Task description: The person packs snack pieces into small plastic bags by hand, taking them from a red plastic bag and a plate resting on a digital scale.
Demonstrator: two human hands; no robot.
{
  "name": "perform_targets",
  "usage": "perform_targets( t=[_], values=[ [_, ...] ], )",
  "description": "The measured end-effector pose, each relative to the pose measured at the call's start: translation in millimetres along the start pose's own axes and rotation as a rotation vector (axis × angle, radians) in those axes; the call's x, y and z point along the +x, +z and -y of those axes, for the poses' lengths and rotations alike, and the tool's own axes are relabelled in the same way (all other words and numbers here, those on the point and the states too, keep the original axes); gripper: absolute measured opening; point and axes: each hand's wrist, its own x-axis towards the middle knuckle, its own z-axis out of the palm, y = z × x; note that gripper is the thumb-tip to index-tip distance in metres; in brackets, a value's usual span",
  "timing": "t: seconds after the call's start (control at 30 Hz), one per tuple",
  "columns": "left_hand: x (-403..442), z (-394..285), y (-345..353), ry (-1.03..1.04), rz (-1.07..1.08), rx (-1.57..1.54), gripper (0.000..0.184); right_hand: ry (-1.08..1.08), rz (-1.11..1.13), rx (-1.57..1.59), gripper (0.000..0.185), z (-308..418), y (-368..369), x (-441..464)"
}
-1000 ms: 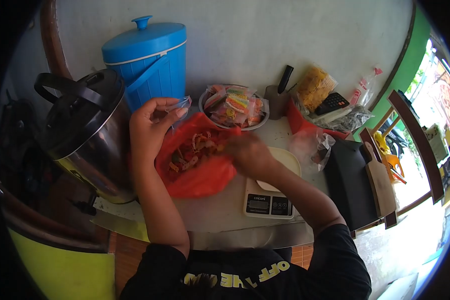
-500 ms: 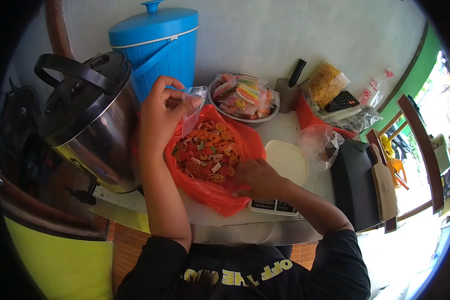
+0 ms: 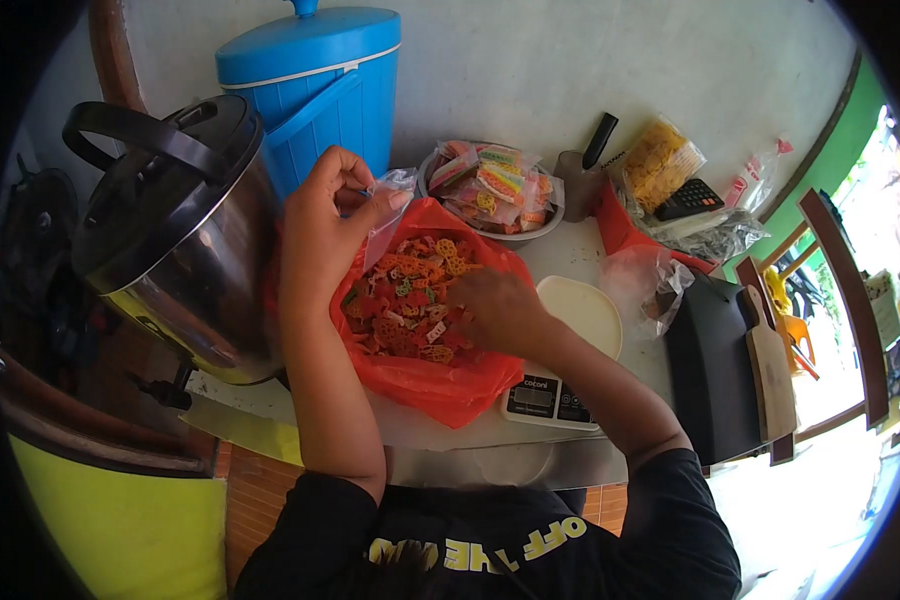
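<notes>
My left hand [image 3: 332,205] is raised over the left edge of a red plastic bag [image 3: 440,392], its thumb and fingers pinched on a small clear plastic bag [image 3: 385,222]. Colourful dry crackers [image 3: 408,300], mostly orange and red with some green and white pieces, fill the wide-open red bag. At the right side of this pile is my right hand [image 3: 498,308], back upward. Its fingers are blurred and partly hidden, so whether they grip any crackers is unclear. Just right of the red bag stands a white kitchen scale [image 3: 580,318] with a dark display panel.
Behind the bag, a metal bowl [image 3: 530,234] holds several filled packets [image 3: 500,185]. A large steel pot [image 3: 195,260] and a blue cooler [image 3: 315,110] stand left. On the right are a red basket [image 3: 615,228] with a calculator [image 3: 688,200], a black box [image 3: 705,370] and a wooden board [image 3: 767,370].
My right hand has moved up and slightly left, from the red bag's right edge onto the crackers, uncovering the scale's display. My left hand keeps its pinch on the small clear bag.
</notes>
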Motion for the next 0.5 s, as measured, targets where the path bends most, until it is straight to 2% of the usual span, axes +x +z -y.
perform_targets(
  t=[0.03, 0.1, 0.2, 0.3, 0.4, 0.5],
  values=[
    [0, 0, -1, 0.000, -0.002, -0.001, 0.032, -0.028, 0.081, 0.100, 0.033, 7, 4, 2],
    [0, 2, -2, -0.006, -0.001, -0.004, 0.032, -0.255, 0.074, 0.264, 0.030, 18, 30, -5],
    [0, 1, -4, 0.000, 0.007, -0.013, 0.032, -0.300, 0.113, 0.230, 0.033, 46, 51, -18],
    [0, 2, -3, -0.019, 0.007, -0.022, 0.031, -0.245, 0.259, 0.210, 0.034, 56, 37, -19],
    [-1, 1, -3, -0.009, 0.007, 0.008, 0.031, -0.273, 0.297, -0.030, 0.034, 47, 42, -17],
    [-1, -1, -3, 0.009, 0.020, -0.018, 0.031, -0.124, 0.244, -0.234, 0.034, 48, 30, -1]
  ],
)
